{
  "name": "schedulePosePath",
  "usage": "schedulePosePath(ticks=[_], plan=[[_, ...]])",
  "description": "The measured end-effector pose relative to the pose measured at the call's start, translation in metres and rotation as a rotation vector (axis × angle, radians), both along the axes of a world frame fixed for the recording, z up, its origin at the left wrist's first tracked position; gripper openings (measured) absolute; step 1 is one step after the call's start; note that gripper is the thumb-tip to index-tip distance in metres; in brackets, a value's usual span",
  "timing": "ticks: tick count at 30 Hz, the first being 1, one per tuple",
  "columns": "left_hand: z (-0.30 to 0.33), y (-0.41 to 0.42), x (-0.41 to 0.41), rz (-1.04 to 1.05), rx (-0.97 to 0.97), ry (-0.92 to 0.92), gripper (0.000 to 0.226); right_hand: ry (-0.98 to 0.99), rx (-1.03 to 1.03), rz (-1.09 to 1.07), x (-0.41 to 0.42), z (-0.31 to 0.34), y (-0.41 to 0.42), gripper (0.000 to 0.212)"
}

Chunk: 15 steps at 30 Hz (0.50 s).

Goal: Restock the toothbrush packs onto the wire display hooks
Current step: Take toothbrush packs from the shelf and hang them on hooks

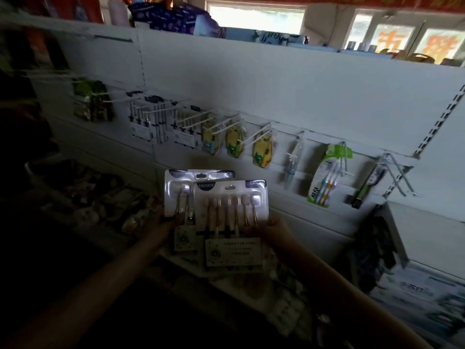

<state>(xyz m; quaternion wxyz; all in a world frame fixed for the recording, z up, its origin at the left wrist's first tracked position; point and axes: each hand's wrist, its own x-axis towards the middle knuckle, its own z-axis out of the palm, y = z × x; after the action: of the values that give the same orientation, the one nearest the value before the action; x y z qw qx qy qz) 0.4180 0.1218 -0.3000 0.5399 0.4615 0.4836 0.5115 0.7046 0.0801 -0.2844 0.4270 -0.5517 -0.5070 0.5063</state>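
Two white toothbrush multipacks are held up in front of the display wall. My left hand [164, 226] grips the rear pack [179, 191] by its lower left side. The front pack [231, 210], overlapping the rear one, is gripped at its lower right edge by my right hand [273, 229]. Both packs sit below the row of wire hooks [261, 133]. Similar dark-headed multipacks [148, 122] hang on hooks at the upper left, and yellow packs [263, 149] hang in the middle.
A clear single-brush pack [292, 163], a green-topped pack [324, 175] and a dark pack [366, 186] hang to the right. An empty double hook [400, 175] sticks out at far right. Loose goods fill a dim bin [83, 195] at lower left. Boxes [422, 290] sit lower right.
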Motion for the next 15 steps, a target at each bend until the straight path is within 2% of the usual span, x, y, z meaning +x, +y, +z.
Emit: schedulePosePath(ticks=[2, 4, 7, 10, 13, 15], plan=[[-0.002, 0.018, -0.025, -0.006, 0.034, -0.013, 0.03, 0.029, 0.023, 0.01, -0.019, -0.001, 0.017, 0.029], [-0.006, 0.04, -0.046, -0.025, 0.053, -0.013, 0.055, 0.054, 0.027, -0.006, -0.034, -0.001, 0.036, 0.029], [-0.015, 0.076, -0.071, -0.049, -0.014, -0.061, 0.083, 0.074, 0.02, -0.01, -0.055, -0.004, 0.071, 0.032], [-0.02, 0.114, -0.093, -0.025, -0.02, -0.084, 0.077, 0.081, 0.003, -0.016, -0.077, -0.011, 0.114, 0.041], [-0.011, 0.144, -0.114, -0.01, 0.042, -0.062, 0.05, 0.104, 0.009, -0.005, -0.106, -0.015, 0.158, 0.034], [-0.006, 0.167, -0.131, -0.023, 0.029, -0.059, 0.039, 0.107, 0.017, -0.011, -0.128, -0.014, 0.184, 0.03]])
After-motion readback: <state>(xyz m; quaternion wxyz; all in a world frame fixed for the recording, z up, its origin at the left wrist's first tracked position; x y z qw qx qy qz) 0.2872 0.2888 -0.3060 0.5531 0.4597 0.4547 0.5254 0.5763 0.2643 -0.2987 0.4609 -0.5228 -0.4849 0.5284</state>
